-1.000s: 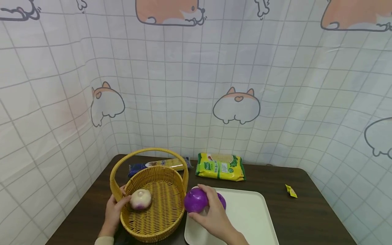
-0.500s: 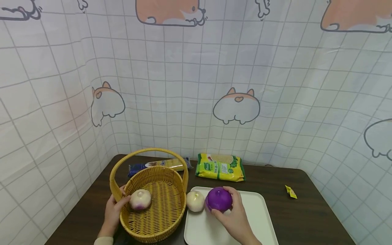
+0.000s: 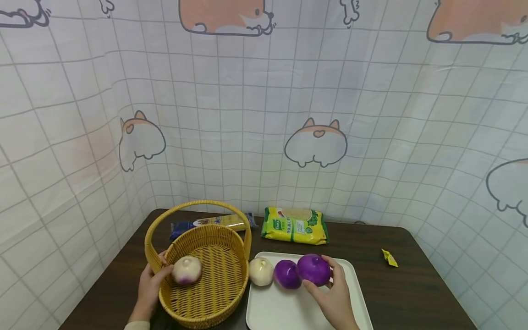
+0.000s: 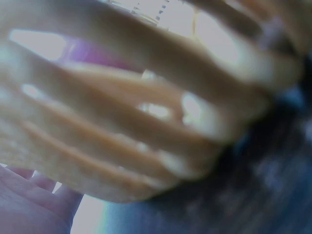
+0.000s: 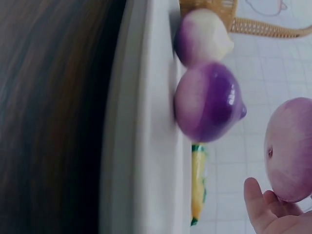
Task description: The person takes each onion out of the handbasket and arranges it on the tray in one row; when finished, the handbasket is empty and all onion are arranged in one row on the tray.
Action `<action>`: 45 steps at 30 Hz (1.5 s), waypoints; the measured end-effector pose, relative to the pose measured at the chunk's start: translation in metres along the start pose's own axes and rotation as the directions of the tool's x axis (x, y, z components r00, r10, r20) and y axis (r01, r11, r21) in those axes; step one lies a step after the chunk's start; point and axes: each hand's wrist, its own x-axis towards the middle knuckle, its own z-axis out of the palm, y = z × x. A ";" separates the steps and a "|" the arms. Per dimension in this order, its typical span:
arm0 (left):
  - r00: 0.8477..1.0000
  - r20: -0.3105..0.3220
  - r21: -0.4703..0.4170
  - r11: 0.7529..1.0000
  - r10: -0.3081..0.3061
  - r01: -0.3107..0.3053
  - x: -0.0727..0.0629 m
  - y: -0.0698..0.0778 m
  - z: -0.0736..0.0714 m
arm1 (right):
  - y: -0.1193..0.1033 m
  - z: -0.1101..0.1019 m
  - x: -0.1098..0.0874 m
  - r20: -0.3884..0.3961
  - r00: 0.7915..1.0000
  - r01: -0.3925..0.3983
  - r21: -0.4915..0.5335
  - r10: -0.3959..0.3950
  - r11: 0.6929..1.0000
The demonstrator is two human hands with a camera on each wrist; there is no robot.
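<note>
My right hand [image 3: 333, 293] holds a purple onion [image 3: 313, 269] by its side, raised above the white tray [image 3: 268, 311]; the right wrist view shows its pale underside. On the tray stand another purple onion [image 3: 287, 275] and a white onion [image 3: 261, 272] with a purple base, side by side. My left hand [image 3: 149, 286] grips the left rim of a yellow wicker basket [image 3: 206, 316], thumb over the edge. Inside that basket, beside the thumb, lies a white and purple onion [image 3: 187, 269]. The left wrist view is filled by blurred wicker [image 4: 97, 107].
Behind the tray lies a yellow and green food packet [image 3: 294, 225]. A blue and yellow pasta packet [image 3: 218, 221] is partly hidden behind the basket's tall handle [image 3: 202, 202]. A small yellow wrapper [image 3: 389, 258] lies at right on the dark table [image 3: 412, 293].
My right hand has carried its purple onion rightward across the tray, uncovering the white onion and then the other purple one. The left hand stays at the basket rim.
</note>
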 end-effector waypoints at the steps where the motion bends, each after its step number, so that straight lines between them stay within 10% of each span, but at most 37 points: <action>1: 1.000 -0.002 0.001 1.000 -0.001 0.001 0.000 0.000 0.000 | 0.002 -0.001 0.000 -0.008 1.000 0.000 -0.006 0.000 1.000; 45: 1.000 0.022 0.029 0.999 -0.015 0.014 -0.002 0.005 -0.001 | 0.051 -0.008 0.006 0.030 0.993 -0.102 -0.198 0.110 0.975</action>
